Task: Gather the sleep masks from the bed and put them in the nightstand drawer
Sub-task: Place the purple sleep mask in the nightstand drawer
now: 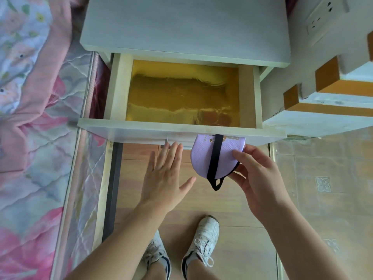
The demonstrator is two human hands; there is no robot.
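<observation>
Lilac sleep mask (203, 158), folded in half with its black strap (215, 158) running top to bottom, sits just below centre of the frame, in front of the drawer's front panel (141, 129). The right hand (260, 178) pinches its right edge, thumb on top. The left hand (165, 176) hangs flat, fingers spread, holding nothing. Up the frame lies the open drawer (181, 93), gold-lined and bare — the mask must go up and over that panel, I'd say.

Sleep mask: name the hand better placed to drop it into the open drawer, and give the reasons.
Right. The right hand already pinches the folded sleep mask just in front of the open drawer. The left hand is open and holds nothing.
</observation>
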